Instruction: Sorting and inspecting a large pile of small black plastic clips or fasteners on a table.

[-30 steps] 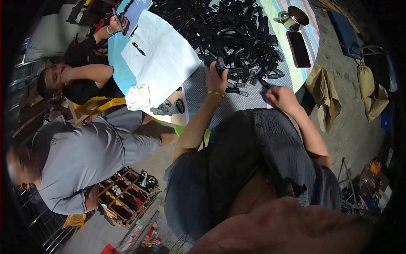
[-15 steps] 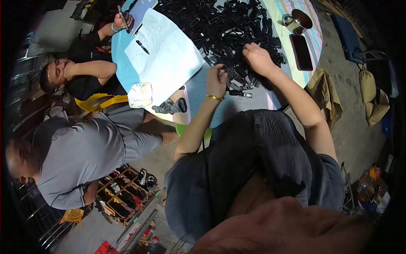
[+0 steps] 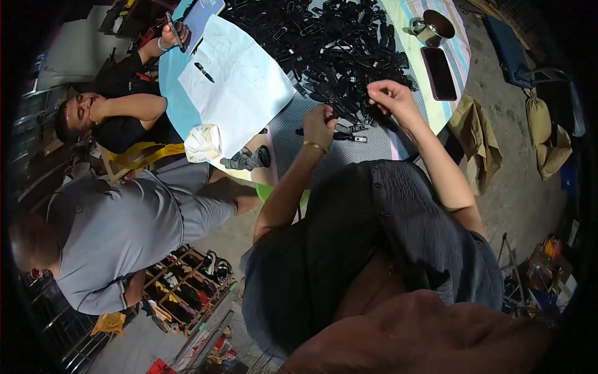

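A large heap of small black pieces (image 3: pixel 336 47), some with silvery metal parts, covers the far middle of the table. My left hand (image 3: pixel 319 128) is at the heap's near edge, its fingers curled round a small black piece whose dark ends show beside the hand. To its right, my right hand (image 3: pixel 397 105) is over the heap's near right side, thumb and fingertips pinched together. What the pinch holds, if anything, I cannot make out. Several loose pieces with metal ends (image 3: pixel 352 133) lie just right of my left hand.
Left of the heap lies a large white sheet (image 3: pixel 233 81) with a black pen (image 3: pixel 204 73). A crumpled white packet (image 3: pixel 203 143) and grey gloves (image 3: pixel 249 158) sit at the near left edge. A phone (image 3: pixel 439 73) and metal mug (image 3: pixel 433 28) stand right. Two people are at left.
My right hand has lifted off the heap and drawn nearer, its fingers now pinched. My left hand has turned slightly and stays by the near edge.
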`<act>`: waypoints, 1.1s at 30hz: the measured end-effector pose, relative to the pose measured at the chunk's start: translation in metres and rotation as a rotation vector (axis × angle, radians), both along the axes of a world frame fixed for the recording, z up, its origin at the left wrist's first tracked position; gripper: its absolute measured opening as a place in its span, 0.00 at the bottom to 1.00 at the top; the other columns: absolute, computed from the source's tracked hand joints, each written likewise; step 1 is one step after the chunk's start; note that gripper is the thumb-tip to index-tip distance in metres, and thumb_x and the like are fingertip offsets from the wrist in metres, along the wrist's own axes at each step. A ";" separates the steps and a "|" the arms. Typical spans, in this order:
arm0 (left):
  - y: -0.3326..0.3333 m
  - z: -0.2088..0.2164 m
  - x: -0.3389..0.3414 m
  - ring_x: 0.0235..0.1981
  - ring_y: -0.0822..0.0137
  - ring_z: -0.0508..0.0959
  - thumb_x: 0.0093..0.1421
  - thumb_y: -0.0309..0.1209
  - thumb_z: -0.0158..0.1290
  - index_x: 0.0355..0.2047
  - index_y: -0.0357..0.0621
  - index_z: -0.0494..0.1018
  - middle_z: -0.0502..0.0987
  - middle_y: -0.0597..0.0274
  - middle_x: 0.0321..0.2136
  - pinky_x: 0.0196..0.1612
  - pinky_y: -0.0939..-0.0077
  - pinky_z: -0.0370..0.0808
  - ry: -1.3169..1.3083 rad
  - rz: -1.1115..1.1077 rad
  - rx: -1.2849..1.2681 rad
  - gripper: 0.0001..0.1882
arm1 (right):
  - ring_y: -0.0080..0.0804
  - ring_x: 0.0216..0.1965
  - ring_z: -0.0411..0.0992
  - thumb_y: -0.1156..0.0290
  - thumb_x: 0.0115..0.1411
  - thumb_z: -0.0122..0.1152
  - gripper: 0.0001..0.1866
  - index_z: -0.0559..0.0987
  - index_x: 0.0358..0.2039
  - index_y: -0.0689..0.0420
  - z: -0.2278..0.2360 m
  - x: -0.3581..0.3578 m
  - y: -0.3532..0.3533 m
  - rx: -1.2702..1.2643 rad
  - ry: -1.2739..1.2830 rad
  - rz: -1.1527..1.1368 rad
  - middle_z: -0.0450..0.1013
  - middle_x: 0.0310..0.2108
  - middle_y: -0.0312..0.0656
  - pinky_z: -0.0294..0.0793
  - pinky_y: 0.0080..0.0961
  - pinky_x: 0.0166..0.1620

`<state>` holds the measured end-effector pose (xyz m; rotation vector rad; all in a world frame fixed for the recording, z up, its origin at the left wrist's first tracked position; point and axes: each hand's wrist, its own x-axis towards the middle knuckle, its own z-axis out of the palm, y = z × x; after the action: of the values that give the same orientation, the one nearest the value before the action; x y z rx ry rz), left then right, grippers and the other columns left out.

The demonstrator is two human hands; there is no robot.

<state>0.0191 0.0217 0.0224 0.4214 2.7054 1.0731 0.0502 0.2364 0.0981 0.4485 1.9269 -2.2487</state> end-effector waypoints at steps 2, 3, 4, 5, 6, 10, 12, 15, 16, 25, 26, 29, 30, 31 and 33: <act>0.002 0.002 0.006 0.29 0.69 0.74 0.44 0.21 0.58 0.37 0.38 0.70 0.74 0.61 0.28 0.33 0.77 0.70 -0.024 0.090 0.309 0.17 | 0.15 0.19 0.66 0.74 0.54 0.57 0.10 0.75 0.37 0.62 -0.003 0.010 -0.002 -0.165 0.004 -0.013 0.73 0.25 0.36 0.65 0.10 0.21; 0.002 0.010 0.007 0.32 0.76 0.72 0.45 0.16 0.56 0.41 0.40 0.68 0.73 0.66 0.29 0.36 0.83 0.70 -0.190 0.129 0.442 0.21 | 0.17 0.21 0.69 0.75 0.55 0.56 0.09 0.74 0.37 0.62 -0.003 0.015 -0.007 -0.335 -0.082 -0.058 0.74 0.26 0.38 0.69 0.12 0.24; 0.004 0.012 0.008 0.34 0.76 0.72 0.46 0.17 0.55 0.43 0.41 0.68 0.73 0.66 0.31 0.38 0.84 0.70 -0.242 0.139 0.712 0.21 | 0.19 0.24 0.72 0.76 0.55 0.55 0.09 0.74 0.38 0.63 -0.004 0.019 -0.009 -0.505 -0.167 -0.102 0.74 0.28 0.39 0.74 0.13 0.27; 0.004 0.017 0.009 0.35 0.76 0.72 0.47 0.16 0.55 0.44 0.41 0.67 0.73 0.66 0.32 0.39 0.85 0.71 -0.318 0.127 0.865 0.22 | 0.24 0.29 0.75 0.78 0.56 0.53 0.09 0.74 0.38 0.64 -0.011 0.022 -0.011 -0.612 -0.157 -0.061 0.74 0.31 0.42 0.77 0.17 0.35; 0.005 0.025 0.008 0.35 0.76 0.72 0.47 0.16 0.55 0.45 0.40 0.66 0.73 0.66 0.33 0.40 0.85 0.71 -0.392 0.116 1.017 0.23 | 0.25 0.29 0.74 0.77 0.56 0.53 0.10 0.73 0.39 0.64 -0.009 0.025 -0.019 -0.659 -0.145 -0.080 0.74 0.32 0.42 0.77 0.17 0.33; 0.011 0.038 0.012 0.37 0.75 0.73 0.46 0.14 0.55 0.47 0.38 0.64 0.73 0.63 0.36 0.41 0.84 0.71 -0.395 0.053 1.115 0.26 | 0.26 0.28 0.74 0.75 0.57 0.54 0.10 0.74 0.39 0.63 -0.011 0.029 -0.038 -0.572 -0.165 -0.071 0.74 0.31 0.41 0.76 0.17 0.30; 0.012 0.043 0.014 0.37 0.75 0.73 0.45 0.14 0.55 0.47 0.38 0.65 0.74 0.62 0.36 0.41 0.84 0.72 -0.402 0.064 1.155 0.26 | 0.26 0.27 0.74 0.74 0.57 0.54 0.10 0.74 0.39 0.63 -0.010 0.030 -0.039 -0.520 -0.156 -0.024 0.74 0.30 0.41 0.75 0.16 0.29; 0.012 0.046 0.014 0.36 0.75 0.73 0.44 0.14 0.56 0.46 0.38 0.65 0.75 0.61 0.35 0.41 0.84 0.71 -0.422 0.055 1.099 0.26 | 0.25 0.26 0.74 0.73 0.57 0.54 0.11 0.74 0.39 0.63 -0.010 0.033 -0.036 -0.379 -0.121 0.013 0.73 0.28 0.40 0.74 0.14 0.26; 0.012 0.045 0.015 0.36 0.75 0.73 0.44 0.14 0.56 0.46 0.38 0.65 0.75 0.61 0.35 0.41 0.84 0.71 -0.421 0.056 1.100 0.26 | 0.24 0.25 0.73 0.73 0.57 0.54 0.11 0.74 0.39 0.63 -0.008 0.035 -0.038 -0.397 -0.112 -0.003 0.73 0.28 0.40 0.73 0.14 0.25; 0.016 0.047 0.020 0.36 0.73 0.75 0.45 0.14 0.54 0.45 0.36 0.67 0.76 0.57 0.36 0.42 0.83 0.72 -0.446 0.086 1.075 0.24 | 0.22 0.23 0.72 0.72 0.58 0.53 0.12 0.72 0.40 0.64 -0.017 0.037 -0.046 -0.126 0.005 -0.003 0.73 0.26 0.40 0.72 0.14 0.24; 0.017 0.048 0.021 0.36 0.72 0.75 0.46 0.14 0.53 0.45 0.36 0.67 0.76 0.57 0.36 0.42 0.82 0.72 -0.464 0.114 1.092 0.23 | 0.22 0.23 0.72 0.71 0.58 0.53 0.13 0.71 0.41 0.64 -0.017 0.038 -0.049 -0.029 0.055 -0.028 0.73 0.26 0.40 0.71 0.14 0.24; 0.019 0.047 0.024 0.37 0.71 0.75 0.47 0.14 0.52 0.46 0.36 0.67 0.75 0.56 0.37 0.42 0.81 0.72 -0.504 0.169 1.096 0.23 | 0.19 0.20 0.71 0.68 0.57 0.55 0.12 0.72 0.36 0.64 -0.024 0.042 -0.055 0.027 0.114 -0.050 0.73 0.23 0.39 0.70 0.13 0.22; 0.019 0.047 0.024 0.38 0.70 0.75 0.47 0.14 0.52 0.46 0.36 0.67 0.75 0.56 0.37 0.42 0.81 0.72 -0.525 0.201 1.084 0.23 | 0.19 0.20 0.71 0.68 0.57 0.55 0.12 0.72 0.36 0.64 -0.021 0.042 -0.054 0.027 0.113 -0.050 0.73 0.23 0.39 0.70 0.13 0.22; 0.019 0.047 0.023 0.38 0.70 0.75 0.47 0.14 0.52 0.46 0.36 0.67 0.75 0.56 0.37 0.42 0.81 0.72 -0.525 0.201 1.083 0.23 | 0.18 0.20 0.71 0.67 0.57 0.56 0.13 0.72 0.36 0.64 -0.016 0.043 -0.052 0.037 0.076 0.053 0.73 0.22 0.38 0.69 0.13 0.22; 0.018 0.049 0.022 0.39 0.68 0.75 0.51 0.16 0.50 0.46 0.35 0.67 0.75 0.54 0.39 0.44 0.80 0.72 -0.585 0.162 1.232 0.20 | 0.18 0.18 0.69 0.63 0.55 0.57 0.14 0.74 0.34 0.62 -0.016 0.044 -0.049 0.004 0.053 0.189 0.72 0.19 0.36 0.66 0.14 0.21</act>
<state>0.0411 0.0401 0.0710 0.0021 1.3435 2.3484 0.0944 0.1872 0.0821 0.1988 1.9107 -2.1573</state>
